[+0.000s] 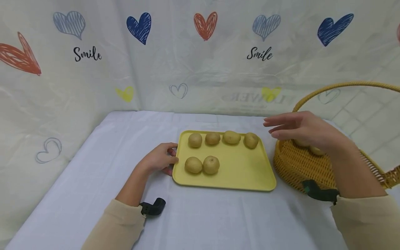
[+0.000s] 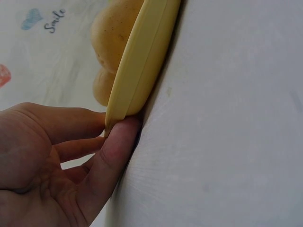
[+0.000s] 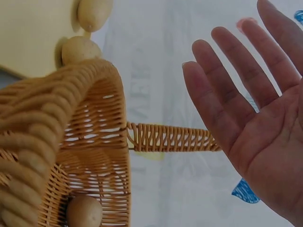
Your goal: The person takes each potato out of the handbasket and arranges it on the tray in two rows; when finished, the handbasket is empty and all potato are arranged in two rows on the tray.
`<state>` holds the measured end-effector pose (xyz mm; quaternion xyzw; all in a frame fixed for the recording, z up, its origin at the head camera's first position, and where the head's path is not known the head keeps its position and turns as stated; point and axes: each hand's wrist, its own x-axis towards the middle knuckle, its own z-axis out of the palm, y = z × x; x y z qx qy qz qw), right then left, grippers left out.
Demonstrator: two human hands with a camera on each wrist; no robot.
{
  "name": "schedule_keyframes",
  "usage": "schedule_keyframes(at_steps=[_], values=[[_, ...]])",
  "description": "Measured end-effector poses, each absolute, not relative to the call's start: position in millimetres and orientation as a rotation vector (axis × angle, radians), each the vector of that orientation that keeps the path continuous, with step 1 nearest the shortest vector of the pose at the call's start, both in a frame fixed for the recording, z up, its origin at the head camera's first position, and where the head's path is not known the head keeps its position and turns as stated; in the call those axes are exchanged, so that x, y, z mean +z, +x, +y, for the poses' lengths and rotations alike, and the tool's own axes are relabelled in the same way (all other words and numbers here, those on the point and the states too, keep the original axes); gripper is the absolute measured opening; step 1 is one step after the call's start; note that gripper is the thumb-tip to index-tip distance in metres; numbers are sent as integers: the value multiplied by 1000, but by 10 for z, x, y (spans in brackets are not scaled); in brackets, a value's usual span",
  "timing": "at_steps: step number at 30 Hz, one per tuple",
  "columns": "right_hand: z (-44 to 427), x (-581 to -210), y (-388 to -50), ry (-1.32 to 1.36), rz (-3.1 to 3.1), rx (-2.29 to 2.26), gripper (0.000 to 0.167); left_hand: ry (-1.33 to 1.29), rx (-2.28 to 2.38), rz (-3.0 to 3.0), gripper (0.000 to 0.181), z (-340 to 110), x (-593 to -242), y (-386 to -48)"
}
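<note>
On the table lies a yellow tray [image 1: 242, 170] bearing potatoes: several in a row along its far side, and two side by side nearer the front left, including one potato [image 1: 211, 165]. My left hand [image 1: 161, 158] pinches the tray's left edge; in the left wrist view, fingers meet the rim [image 2: 137, 71] on one side and the thumb presses from the other. Above the wicker basket [image 1: 293, 166] at the right, my right hand [image 1: 307, 130] hovers with fingers extended and holds nothing. Inside the basket a potato [image 3: 84, 212] shows; my hand and forearm cover part of its contents.
The basket's tall arched handle [image 1: 343, 85] rises behind my right hand. A white cloth [image 1: 200, 215] covers the table. Behind it hangs a pale sheet [image 1: 175, 52] printed with hearts and the word Smile.
</note>
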<state>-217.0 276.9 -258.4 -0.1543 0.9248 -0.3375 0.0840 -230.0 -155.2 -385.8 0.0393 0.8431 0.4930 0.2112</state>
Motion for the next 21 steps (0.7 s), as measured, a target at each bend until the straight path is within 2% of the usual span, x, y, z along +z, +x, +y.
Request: schedule_keyframes(at_steps=[21], values=[[3210,-2523,-2172,-334,2871,-823,45,141,1374,2345,65,-1553,-3870,-2305]])
